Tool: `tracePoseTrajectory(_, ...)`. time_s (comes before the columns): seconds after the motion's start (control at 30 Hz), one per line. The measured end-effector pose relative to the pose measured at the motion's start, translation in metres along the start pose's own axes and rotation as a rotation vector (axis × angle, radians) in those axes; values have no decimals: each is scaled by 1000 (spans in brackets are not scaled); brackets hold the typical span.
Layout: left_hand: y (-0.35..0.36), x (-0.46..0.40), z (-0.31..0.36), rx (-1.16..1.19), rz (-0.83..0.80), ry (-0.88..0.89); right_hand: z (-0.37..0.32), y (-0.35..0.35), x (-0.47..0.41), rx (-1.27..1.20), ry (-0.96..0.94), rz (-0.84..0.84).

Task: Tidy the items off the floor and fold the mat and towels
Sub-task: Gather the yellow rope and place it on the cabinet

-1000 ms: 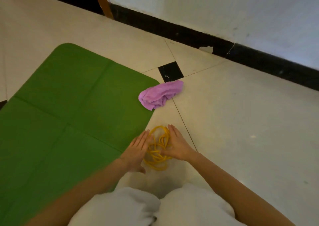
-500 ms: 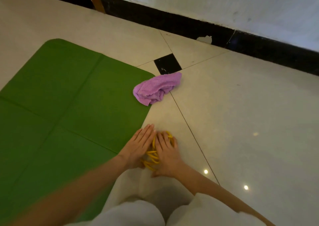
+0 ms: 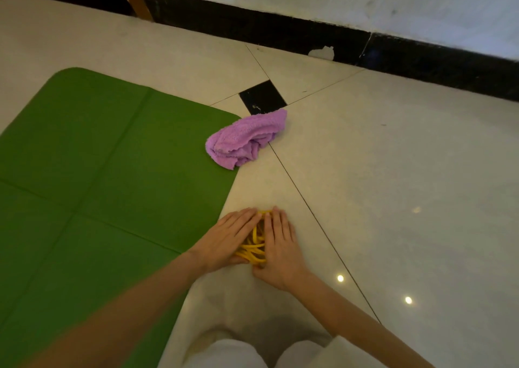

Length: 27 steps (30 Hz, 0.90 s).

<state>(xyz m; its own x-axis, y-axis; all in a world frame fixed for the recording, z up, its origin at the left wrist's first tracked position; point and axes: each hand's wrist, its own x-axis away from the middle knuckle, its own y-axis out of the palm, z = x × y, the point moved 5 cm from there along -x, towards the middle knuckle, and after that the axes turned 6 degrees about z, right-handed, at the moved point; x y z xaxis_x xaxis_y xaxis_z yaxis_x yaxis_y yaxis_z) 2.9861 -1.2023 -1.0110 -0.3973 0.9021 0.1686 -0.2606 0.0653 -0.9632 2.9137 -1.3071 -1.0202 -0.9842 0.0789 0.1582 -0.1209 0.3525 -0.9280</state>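
Pressing in from both sides, the left hand [image 3: 224,241] and right hand [image 3: 276,251] lie flat with fingers straight, palms down, a bunched yellow cord [image 3: 254,248] squeezed between them on the pale floor tiles [image 3: 393,199]. Neither hand is curled around it. Just left lies the green mat [image 3: 98,171], with the crumpled purple towel [image 3: 245,139] overlapping its corner.

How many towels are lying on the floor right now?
1. The purple towel lies crumpled at the green mat's far right corner, partly on the mat and partly on the tile. More may lie out of view.
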Motion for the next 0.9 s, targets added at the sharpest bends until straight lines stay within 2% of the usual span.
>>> tracePoseTrajectory(0.2, -2, -14, 5, -51, 110, 0, 9, -2, -9, -101, -22, 16)
tracePoseTrajectory(0.33, -8, -29, 16, -112, 218, 71, 15, -10, -13, -243, 35, 122)
tracePoseTrajectory(0.47, -7, -40, 20, -8, 189, 32, 23, -16, -17, -461, 158, 173)
tracePoseTrajectory(0.63, -5, -37, 8, 149, 214, 1, 34, -23, -17, -653, 343, 149)
tracePoseTrajectory(0.8, 0, -33, 13, 147, 304, 5, 28, -30, -12, -713, 331, 110)
tracePoseTrajectory(0.9, 3, -32, 15, 212, 335, -63, 23, -38, -9, -736, 329, 85)
